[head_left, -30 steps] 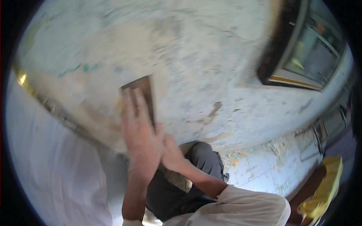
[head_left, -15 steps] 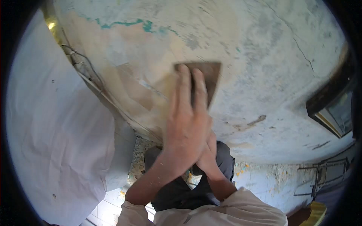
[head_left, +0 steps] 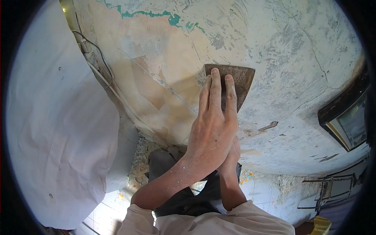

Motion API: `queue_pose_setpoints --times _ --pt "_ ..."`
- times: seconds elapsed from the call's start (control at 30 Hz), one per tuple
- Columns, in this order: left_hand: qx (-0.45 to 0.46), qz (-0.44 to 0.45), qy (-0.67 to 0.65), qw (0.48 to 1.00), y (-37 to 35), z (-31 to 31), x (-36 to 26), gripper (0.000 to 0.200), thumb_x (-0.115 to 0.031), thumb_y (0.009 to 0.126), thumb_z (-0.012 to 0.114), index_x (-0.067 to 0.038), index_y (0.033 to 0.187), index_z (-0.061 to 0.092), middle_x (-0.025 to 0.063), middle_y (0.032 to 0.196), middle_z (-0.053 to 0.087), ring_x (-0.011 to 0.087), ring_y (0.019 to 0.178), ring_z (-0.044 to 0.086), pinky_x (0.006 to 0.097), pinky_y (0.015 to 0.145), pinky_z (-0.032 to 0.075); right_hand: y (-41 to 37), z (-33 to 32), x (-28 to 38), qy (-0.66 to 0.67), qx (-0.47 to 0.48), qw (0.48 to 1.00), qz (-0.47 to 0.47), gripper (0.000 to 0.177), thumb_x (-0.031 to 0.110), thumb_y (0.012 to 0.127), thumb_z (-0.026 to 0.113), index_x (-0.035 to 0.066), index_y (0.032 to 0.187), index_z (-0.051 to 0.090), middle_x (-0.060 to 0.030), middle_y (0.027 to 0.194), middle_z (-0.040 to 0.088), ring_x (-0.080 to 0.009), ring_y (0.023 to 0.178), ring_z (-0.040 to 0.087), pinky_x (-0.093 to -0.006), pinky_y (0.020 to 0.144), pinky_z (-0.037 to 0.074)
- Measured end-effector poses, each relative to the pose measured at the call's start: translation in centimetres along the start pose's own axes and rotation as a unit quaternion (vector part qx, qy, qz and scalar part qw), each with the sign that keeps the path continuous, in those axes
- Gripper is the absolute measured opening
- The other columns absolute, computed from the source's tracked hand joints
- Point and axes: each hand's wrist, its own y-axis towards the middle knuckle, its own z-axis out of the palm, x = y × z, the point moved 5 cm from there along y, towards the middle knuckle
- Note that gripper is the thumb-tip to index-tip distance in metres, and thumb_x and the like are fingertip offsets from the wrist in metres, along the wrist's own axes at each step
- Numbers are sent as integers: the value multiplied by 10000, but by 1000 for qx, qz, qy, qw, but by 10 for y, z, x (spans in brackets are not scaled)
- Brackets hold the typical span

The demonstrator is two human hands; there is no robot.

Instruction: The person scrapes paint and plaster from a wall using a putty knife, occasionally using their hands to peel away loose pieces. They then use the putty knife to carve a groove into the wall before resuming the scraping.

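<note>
One camera sits on the person's head and looks forward and down. The wall (head_left: 282, 51) fills the top and middle of the frame, close in front. The shirt (head_left: 219, 225) is very near, right at the bottom, and the knees show just above it. The left hand (head_left: 212, 131) and right hand (head_left: 231, 152) come up near the middle. The view is wide and bends at its round, dark edges. The floor (head_left: 260, 192) at the lower right looks farther off.

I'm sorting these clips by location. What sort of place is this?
Probably a room under renovation: the wall has patchy, worn paint, flaky debris litters the tiled floor, and a broad scraper is held against the wall.
</note>
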Motion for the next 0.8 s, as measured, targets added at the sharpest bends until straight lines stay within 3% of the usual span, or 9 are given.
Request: queue_pose_setpoints --times 0.07,0.3,0.4,0.47,0.5,0.57,0.6,0.77,0.8 --pt "-7 -4 8 1000 1 0 -1 951 -47 735 761 32 1528 242 332 1525 240 491 1333 368 510 1110 357 1 5 1 118 -11 989 86 333 158 1006 540 -43 1272 558 -133 1221 597 -226 1097 599 -357 902 488" --pt "-23 1 3 1000 8 -14 0 918 -49 697 776 13 1499 336 327 1505 299 474 1301 395 497 1090 381 4 21 29 41 -42 988 141 399 260 1065 417 -25 1337 479 -113 1223 590 -174 1094 594 -323 905 494" --pt "-28 -7 -28 999 2 -12 2 903 -54 683 782 -4 1487 375 312 1503 320 466 1286 409 492 1081 388 0 9 19 -246 19 965 -86 398 258 1063 423 -27 1335 483 -120 1231 585 -179 1085 598 -317 903 493" --pt "-42 -2 -35 999 5 -15 6 905 -57 674 788 -18 1485 390 304 1502 332 463 1278 418 486 1079 389 7 20 25 -243 34 965 -96 399 260 1059 434 -25 1332 489 -126 1237 581 -184 1082 601 -317 898 493" --pt "-50 0 -33 998 6 -17 7 910 -58 669 792 -25 1487 393 302 1501 337 462 1274 422 482 1080 389 8 20 23 -104 18 994 15 400 263 1056 443 -24 1330 493 -128 1240 578 -186 1082 603 -319 895 494" --pt "-61 1 -26 998 11 -20 7 922 -57 661 797 -35 1490 395 302 1497 348 460 1268 430 477 1082 388 15 24 22 -19 26 996 86 396 262 1052 453 -20 1325 500 -131 1226 582 -191 1067 604 -324 880 496" --pt "-67 -1 -19 998 17 -24 9 928 -55 658 798 -37 1492 393 303 1495 353 458 1266 434 476 1083 387 22 22 20 -78 52 995 44 391 260 1051 454 -17 1321 504 -131 1208 588 -192 1053 604 -327 868 497" --pt "-54 1 -25 998 7 -20 5 888 -37 664 770 -31 1479 418 294 1491 379 432 1290 433 464 1083 395 17 26 16 76 39 990 108 368 242 1047 461 -10 1312 506 -117 1092 622 -185 913 609 -322 788 499" --pt "-79 2 -17 997 11 -24 8 901 -39 660 778 -33 1483 412 291 1496 373 433 1296 429 465 1087 393 27 22 8 6 37 995 95 369 239 1047 460 -10 1315 504 -116 1081 627 -183 898 612 -319 780 501"
